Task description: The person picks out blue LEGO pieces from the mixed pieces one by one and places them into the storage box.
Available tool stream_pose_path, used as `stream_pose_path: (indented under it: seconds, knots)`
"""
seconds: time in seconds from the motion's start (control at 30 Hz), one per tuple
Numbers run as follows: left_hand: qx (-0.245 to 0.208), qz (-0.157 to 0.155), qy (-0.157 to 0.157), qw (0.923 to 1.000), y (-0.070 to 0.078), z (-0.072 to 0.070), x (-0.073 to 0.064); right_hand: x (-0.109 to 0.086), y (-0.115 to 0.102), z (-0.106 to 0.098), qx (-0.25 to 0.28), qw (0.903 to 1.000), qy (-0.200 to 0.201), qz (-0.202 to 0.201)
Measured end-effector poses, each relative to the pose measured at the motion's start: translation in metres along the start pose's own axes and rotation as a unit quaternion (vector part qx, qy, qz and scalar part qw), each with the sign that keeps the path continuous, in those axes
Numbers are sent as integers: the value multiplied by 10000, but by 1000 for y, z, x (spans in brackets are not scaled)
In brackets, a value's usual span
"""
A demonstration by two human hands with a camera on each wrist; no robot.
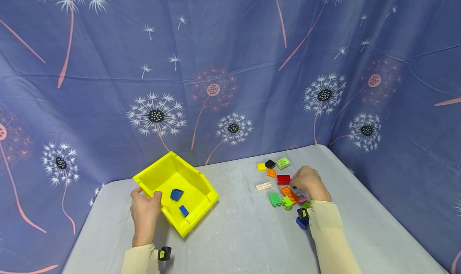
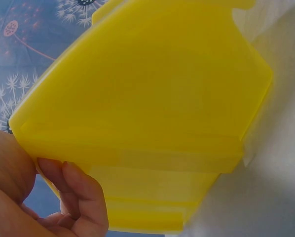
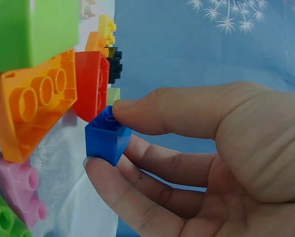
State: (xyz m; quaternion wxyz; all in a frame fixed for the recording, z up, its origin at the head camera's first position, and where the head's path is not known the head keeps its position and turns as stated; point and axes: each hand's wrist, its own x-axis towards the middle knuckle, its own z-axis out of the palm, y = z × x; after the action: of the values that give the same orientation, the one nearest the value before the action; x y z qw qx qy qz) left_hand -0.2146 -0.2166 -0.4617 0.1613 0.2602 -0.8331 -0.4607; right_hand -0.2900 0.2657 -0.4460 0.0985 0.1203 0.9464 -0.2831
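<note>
My left hand (image 1: pixel 145 212) grips the side wall of a yellow bin (image 1: pixel 192 174), thumb over the rim and fingers curled beneath, as the left wrist view shows. The bin is tilted, with a blue sloped brick (image 1: pixel 176 194) and a small blue brick (image 1: pixel 184 211) inside it. Over the pile at the right, my right hand (image 1: pixel 309 183) pinches another blue brick (image 3: pixel 107 140) between thumb and fingers. A red brick (image 3: pixel 92 84) and an orange brick (image 3: pixel 36 103) lie just beyond it in the right wrist view.
Around the right hand lie a green brick (image 1: pixel 275 199), a lime brick (image 1: pixel 287 203), a pink brick (image 3: pixel 20 190) and a dark blue brick (image 1: pixel 301 223). Farther back are white (image 1: pixel 264 186), yellow (image 1: pixel 261 167) and black (image 1: pixel 270 164) bricks. A patterned curtain (image 1: pixel 252 66) hangs behind the table.
</note>
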Motion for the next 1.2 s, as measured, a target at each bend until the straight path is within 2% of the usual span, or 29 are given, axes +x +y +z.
stream_pose_path:
  seconds: [0.23,0.87,1.2]
  knots:
    - [-1,-20,-3,10000,1,-1,0,-1,-5,-3,24,10000,57,42]
    - [-12,-34,-78,10000,-2,0,1,-7,-10,-8,121,9987,343,-347]
    - [16,38,-38,10000,-2,1,1,-10,-16,-9,183,9980,458,-391]
